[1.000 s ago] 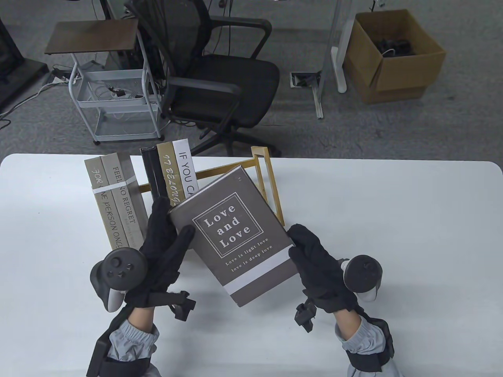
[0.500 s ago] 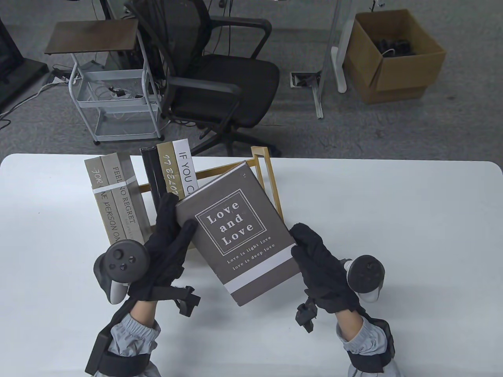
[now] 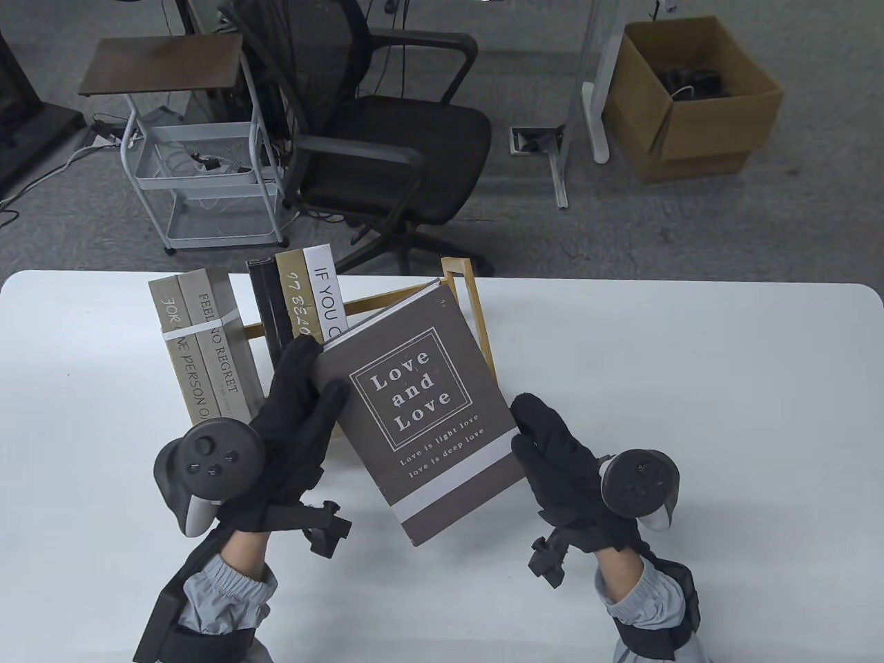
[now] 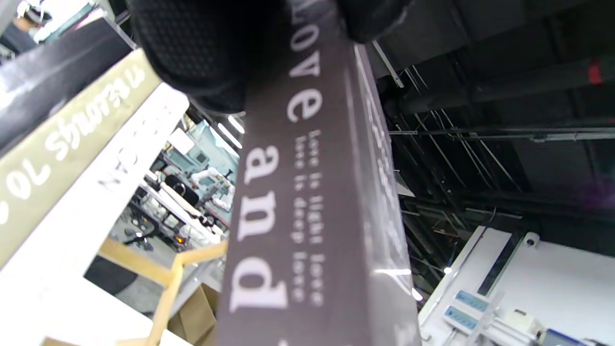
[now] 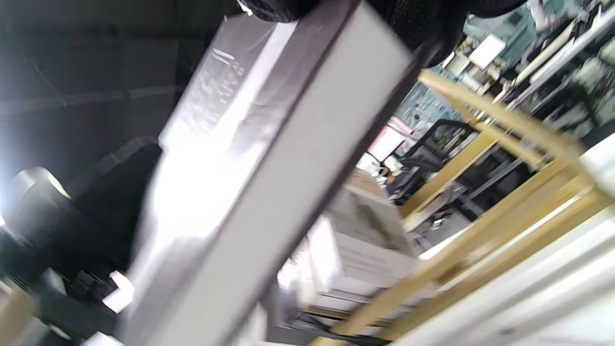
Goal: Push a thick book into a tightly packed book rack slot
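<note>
Thick brown book, titled "Love and Love", held in the air above the table, cover facing up, tilted, with its far corner just over the gap of the gold rack. Gripped on both sides: left hand closed on the spine edge, thumb on the cover; right hand closed on the page edge. Not yet inserted, so most of the task judged as left: turning upright, lining up with the slot, then pushing in. Slot lying between the white book "IF YOU CA" and the right end of the rack. Cover matte and smooth, with a white band and a printed frame; page block pale grey and flat in the right wrist view. Rack made of thin, straight metal bars, shiny gold. Neighbour books upright, rectangular, hard-looking: olive book, black book. Outside the rack to the left, two grey books bound with a white band.
</note>
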`<act>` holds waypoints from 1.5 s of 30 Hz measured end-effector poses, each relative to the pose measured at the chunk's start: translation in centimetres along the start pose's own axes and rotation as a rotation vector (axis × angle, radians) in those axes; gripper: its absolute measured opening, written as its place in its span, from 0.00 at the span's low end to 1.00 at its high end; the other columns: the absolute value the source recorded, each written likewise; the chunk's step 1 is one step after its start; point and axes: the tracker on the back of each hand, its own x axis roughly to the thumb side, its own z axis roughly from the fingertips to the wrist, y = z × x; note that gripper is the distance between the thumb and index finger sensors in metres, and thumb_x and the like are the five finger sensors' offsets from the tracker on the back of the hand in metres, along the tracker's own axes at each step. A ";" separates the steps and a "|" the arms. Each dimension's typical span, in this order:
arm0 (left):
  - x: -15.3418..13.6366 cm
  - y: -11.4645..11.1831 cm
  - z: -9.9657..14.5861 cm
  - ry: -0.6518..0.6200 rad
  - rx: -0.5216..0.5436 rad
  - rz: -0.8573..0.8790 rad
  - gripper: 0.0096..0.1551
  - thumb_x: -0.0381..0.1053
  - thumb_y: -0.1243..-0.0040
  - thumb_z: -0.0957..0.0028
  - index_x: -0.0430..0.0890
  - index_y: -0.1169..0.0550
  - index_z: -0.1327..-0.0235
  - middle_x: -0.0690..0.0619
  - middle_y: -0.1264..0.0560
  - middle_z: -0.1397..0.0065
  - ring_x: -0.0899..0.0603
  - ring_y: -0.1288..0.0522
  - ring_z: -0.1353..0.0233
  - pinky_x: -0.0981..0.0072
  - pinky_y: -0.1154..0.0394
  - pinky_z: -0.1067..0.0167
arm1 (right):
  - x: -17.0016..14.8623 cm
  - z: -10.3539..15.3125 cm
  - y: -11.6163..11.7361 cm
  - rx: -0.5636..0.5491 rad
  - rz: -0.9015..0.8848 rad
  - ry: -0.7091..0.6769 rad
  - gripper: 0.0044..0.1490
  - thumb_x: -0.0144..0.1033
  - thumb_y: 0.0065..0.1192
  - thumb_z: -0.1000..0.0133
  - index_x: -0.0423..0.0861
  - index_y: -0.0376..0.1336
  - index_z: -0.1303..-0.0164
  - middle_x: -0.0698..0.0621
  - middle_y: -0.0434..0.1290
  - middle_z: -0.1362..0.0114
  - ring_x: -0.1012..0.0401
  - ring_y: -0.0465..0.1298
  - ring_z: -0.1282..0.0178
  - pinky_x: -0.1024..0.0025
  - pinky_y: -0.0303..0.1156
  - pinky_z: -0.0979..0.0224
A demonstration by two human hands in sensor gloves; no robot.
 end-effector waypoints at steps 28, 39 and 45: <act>15.3 3.9 -8.7 0.102 0.521 -1.088 0.43 0.62 0.59 0.23 0.41 0.65 0.21 0.33 0.41 0.27 0.40 0.25 0.40 0.65 0.21 0.44 | -1.2 -0.3 1.9 0.357 0.553 0.298 0.51 0.52 0.40 0.28 0.31 0.35 0.07 0.21 0.30 0.11 0.20 0.31 0.20 0.17 0.23 0.37; 11.6 5.6 -12.0 0.257 0.555 -1.203 0.43 0.61 0.63 0.22 0.38 0.69 0.25 0.30 0.44 0.27 0.39 0.26 0.38 0.64 0.22 0.41 | -1.0 -0.3 1.9 0.356 0.542 0.285 0.51 0.53 0.40 0.28 0.31 0.35 0.07 0.21 0.30 0.11 0.20 0.31 0.20 0.17 0.23 0.37; 9.3 6.4 -12.3 0.306 0.557 -1.208 0.43 0.60 0.63 0.22 0.38 0.70 0.26 0.30 0.44 0.27 0.39 0.26 0.37 0.64 0.22 0.40 | -1.0 -0.2 1.8 0.353 0.532 0.281 0.52 0.53 0.40 0.28 0.31 0.35 0.07 0.21 0.30 0.11 0.20 0.31 0.21 0.17 0.23 0.37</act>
